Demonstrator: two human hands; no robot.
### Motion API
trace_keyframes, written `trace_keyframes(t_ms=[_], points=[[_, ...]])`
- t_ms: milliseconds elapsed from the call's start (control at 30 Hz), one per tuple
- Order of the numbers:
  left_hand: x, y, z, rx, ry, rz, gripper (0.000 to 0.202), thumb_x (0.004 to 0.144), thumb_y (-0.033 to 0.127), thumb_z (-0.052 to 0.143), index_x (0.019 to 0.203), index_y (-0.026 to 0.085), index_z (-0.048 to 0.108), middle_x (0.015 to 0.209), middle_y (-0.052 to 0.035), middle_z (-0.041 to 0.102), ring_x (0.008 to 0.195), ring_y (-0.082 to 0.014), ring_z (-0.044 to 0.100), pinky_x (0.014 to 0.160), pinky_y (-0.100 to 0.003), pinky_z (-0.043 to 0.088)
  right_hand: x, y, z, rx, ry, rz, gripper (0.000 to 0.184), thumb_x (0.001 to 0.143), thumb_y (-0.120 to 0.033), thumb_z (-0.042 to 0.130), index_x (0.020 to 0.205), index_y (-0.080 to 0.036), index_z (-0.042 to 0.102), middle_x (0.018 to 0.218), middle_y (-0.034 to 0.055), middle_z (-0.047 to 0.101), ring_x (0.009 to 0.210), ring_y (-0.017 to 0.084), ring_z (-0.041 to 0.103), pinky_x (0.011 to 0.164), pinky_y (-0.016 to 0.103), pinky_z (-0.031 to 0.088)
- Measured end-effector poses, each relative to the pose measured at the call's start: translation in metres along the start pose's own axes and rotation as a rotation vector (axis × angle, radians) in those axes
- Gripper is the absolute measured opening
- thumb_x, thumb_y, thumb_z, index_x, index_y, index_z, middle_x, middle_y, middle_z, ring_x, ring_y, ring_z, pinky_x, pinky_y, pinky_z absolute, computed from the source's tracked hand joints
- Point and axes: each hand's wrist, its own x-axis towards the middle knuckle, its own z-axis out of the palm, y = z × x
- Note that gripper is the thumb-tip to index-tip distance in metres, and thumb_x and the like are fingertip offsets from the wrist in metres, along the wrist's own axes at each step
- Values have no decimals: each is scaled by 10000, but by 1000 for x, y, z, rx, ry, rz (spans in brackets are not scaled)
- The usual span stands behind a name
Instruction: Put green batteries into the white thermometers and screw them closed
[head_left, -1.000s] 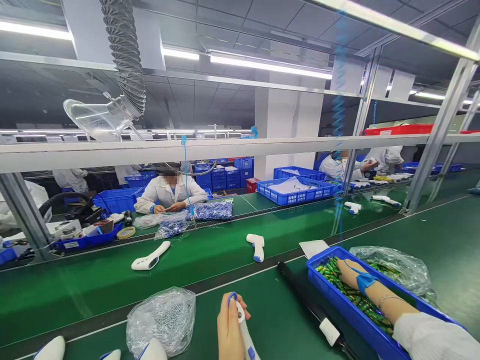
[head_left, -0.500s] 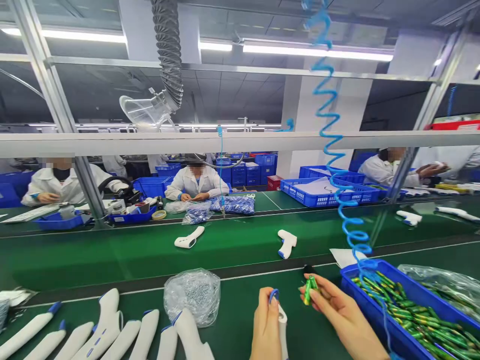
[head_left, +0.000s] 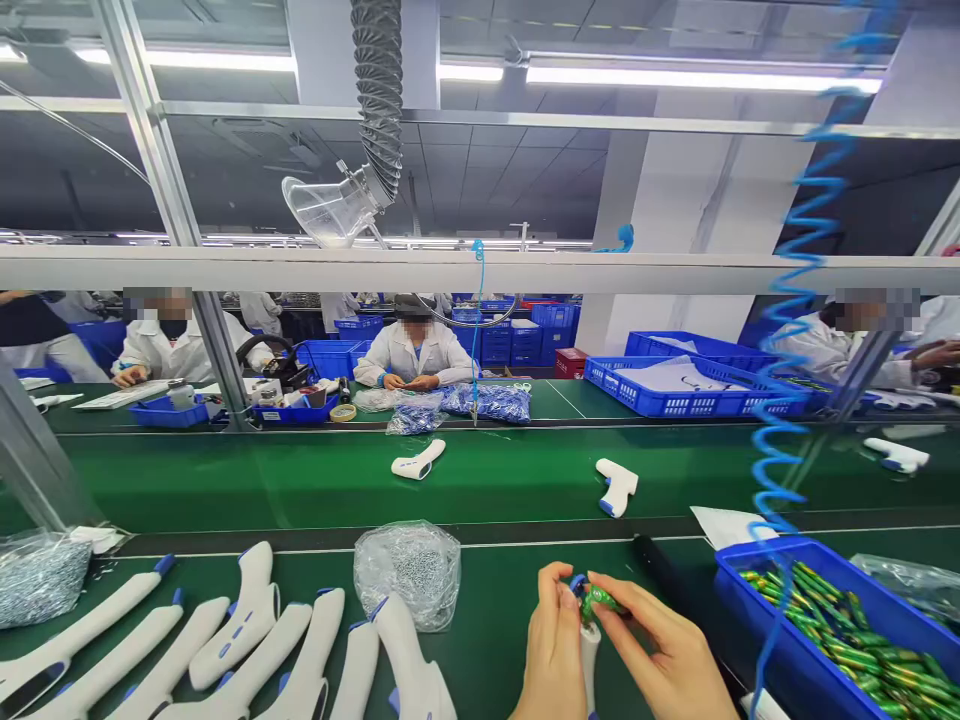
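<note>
Grip site: 6 o'clock on the green worktop [head_left: 487, 650], blue battery bin [head_left: 757, 592] at 4 o'clock. Left hand [head_left: 553, 650] wraps closed round a white thermometer handle [head_left: 589, 655]. Right hand [head_left: 667, 655] pinches a green battery [head_left: 600, 600] against its top end. Judged step: battery insertion. Next calls for correct polarity and a straight push. Compartment hidden by fingers; handle base cut off.

Near edge of the bench [head_left: 487, 640], six o'clock: the left hand [head_left: 551, 650] and right hand [head_left: 667, 660] meet, a thermometer [head_left: 587, 655] in the left and batteries [head_left: 598, 600] in the right. A bag of screws [head_left: 407, 572] lies at eleven o'clock from them, and a row of thermometer bodies [head_left: 247, 620] spreads out at nine o'clock. A bin [head_left: 739, 605] of loose batteries [head_left: 847, 640] sits at three o'clock, with a coiled cable [head_left: 780, 400] hanging before it. Behind, at twelve o'clock, a stray thermometer [head_left: 418, 460] and a second stray thermometer [head_left: 616, 485] lie well apart on the conveyor belt [head_left: 300, 490]. Seated workers [head_left: 416, 355] are beyond it.
</note>
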Motion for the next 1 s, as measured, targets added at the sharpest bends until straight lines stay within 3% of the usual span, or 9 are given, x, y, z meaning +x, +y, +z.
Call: trace_keyframes(t_ms=[300, 500, 700, 767, 867, 1000], points=[[-1, -2, -1, 19, 19, -9, 551, 845, 596, 295, 1145, 171, 480, 1044, -91, 572, 1014, -231, 491, 926, -346, 314, -4, -1, -10, -16, -29, -37, 182, 884, -399, 616, 916, -243, 705, 884, 22, 643, 766, 177, 631, 708, 101, 504], [-2, -1, 0, 18, 24, 1, 576, 833, 621, 301, 1146, 174, 484, 990, -86, 578, 975, -234, 496, 902, -346, 319, -2, -4, -11, -42, -82, -118, 166, 925, -353, 571, 1032, -279, 675, 916, 9, 636, 783, 160, 625, 724, 95, 489], [-1, 3, -3, -23, 37, -9, 560, 829, 628, 316, 1135, 191, 485, 1078, -83, 557, 1042, -230, 473, 926, -332, 305, -7, 1, -9, -147, -232, -154, 291, 974, -281, 445, 1256, -279, 517, 1015, 33, 570, 864, 177, 586, 732, 165, 492], [1, 5, -5, -10, 27, -19, 553, 837, 619, 308, 1144, 192, 477, 1058, -72, 556, 1036, -224, 472, 935, -329, 296, -6, 2, -13, -189, -201, -145, 328, 974, -285, 435, 1300, -254, 431, 868, 7, 576, 735, 151, 589, 645, 151, 484], [1, 7, -7, 30, -12, -5, 559, 855, 600, 269, 1167, 176, 456, 1010, -67, 553, 1047, -223, 456, 949, -334, 283, 2, 0, -22, -172, -299, -20, 158, 961, -310, 435, 1097, -245, 482, 661, -57, 522, 511, 125, 496, 474, 165, 410], [-2, 8, -6, 80, -58, 32, 574, 867, 576, 239, 1208, 153, 423, 970, -77, 546, 1009, -229, 464, 924, -350, 307, 17, -8, -26, -150, -543, 43, 208, 950, -339, 397, 891, -246, 574, 790, -31, 568, 661, 142, 536, 595, 205, 407]])
